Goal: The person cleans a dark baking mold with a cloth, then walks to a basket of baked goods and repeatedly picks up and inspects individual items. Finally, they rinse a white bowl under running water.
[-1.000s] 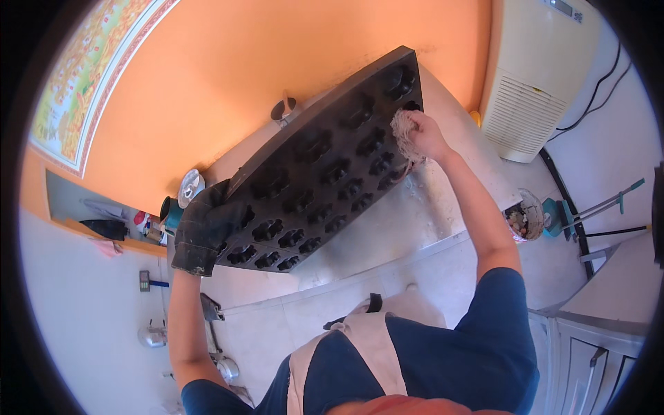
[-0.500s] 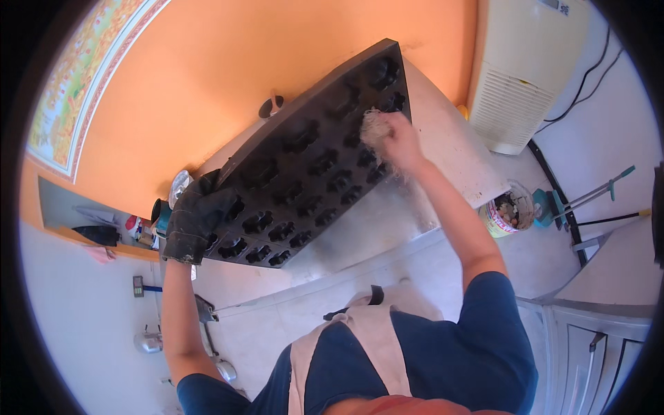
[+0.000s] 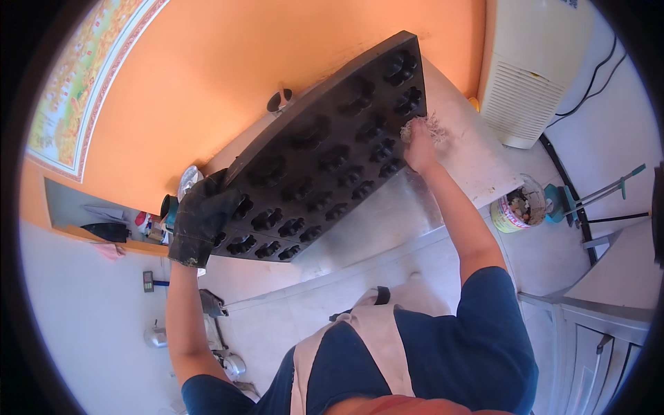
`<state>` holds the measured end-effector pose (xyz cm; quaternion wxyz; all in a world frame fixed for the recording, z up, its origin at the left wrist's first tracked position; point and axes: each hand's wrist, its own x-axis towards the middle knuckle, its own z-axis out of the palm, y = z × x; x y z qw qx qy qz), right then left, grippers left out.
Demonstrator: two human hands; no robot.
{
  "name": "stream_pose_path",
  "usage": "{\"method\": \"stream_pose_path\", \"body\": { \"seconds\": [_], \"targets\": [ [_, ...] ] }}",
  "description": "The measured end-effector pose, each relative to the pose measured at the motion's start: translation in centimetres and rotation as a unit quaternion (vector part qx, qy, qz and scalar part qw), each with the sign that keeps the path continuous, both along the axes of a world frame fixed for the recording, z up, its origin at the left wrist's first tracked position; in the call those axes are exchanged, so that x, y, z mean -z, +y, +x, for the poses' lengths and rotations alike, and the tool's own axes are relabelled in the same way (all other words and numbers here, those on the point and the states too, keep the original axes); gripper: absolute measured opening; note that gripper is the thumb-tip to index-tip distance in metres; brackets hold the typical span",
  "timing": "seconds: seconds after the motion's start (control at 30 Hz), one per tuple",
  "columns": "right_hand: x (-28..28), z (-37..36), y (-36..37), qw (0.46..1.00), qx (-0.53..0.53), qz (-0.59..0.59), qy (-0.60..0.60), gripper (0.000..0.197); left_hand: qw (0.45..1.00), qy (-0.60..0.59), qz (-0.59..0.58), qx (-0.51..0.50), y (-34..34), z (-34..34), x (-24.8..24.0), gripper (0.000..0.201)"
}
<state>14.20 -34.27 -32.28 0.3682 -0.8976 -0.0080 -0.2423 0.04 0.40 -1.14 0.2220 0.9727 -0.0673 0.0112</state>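
A large black baking mould tray (image 3: pixel 315 169) with rows of flower-like and animal-like hollows stands tilted on the metal-topped table. My left hand (image 3: pixel 200 218), in a dark, worn oven mitt, grips the tray at its left end; the mitt hides the fingers. At the opposite end my bare right hand (image 3: pixel 420 151) is closed round a pale, stringy wad (image 3: pixel 434 131), just at the tray's right edge. Loose strands of the wad stick out past the fingers over the tabletop.
Against the orange wall, a round dark-and-white object (image 3: pixel 279 101) sits behind the tray. A metal bowl (image 3: pixel 189 181) is beside the mitt. To the right are a bucket of scraps (image 3: pixel 520 206), a teal long-handled tool (image 3: pixel 557 202) and a cream appliance (image 3: pixel 529 76).
My right hand has moved right with the stringy wad, from over the hollows to the tray's edge. My left hand keeps its hold on the tray.
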Motion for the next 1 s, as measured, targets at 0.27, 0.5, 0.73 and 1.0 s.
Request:
{"method": "stream_pose_path", "body": {
  "seconds": [0.27, 0.5, 0.73, 1.0],
  "targets": [
    [0.5, 1.3, -1.3, 0.991, -0.013, -0.128, 0.028, 0.025, 0.986, -0.084, 0.113, 0.086, 0.3, -0.3, 0.5, 0.034],
    [1.1, 1.4, -2.4, 0.985, 0.027, 0.108, 0.133, 0.024, 0.996, -0.069, 0.053, 0.020, 1.1, -0.4, 1.6, 0.032],
    [2.0, 1.7, 0.1, 0.887, -0.005, 0.462, 0.001, 0.028, 0.988, -0.012, -0.144, -0.051, 2.8, 0.7, 2.8, 0.030],
    [0.0, -3.3, -3.3, 0.991, -0.129, 0.035, 0.021, 0.036, 0.987, 0.033, -0.156, -0.009, 4.3, 1.7, 3.4, 0.038]
  ]
}}
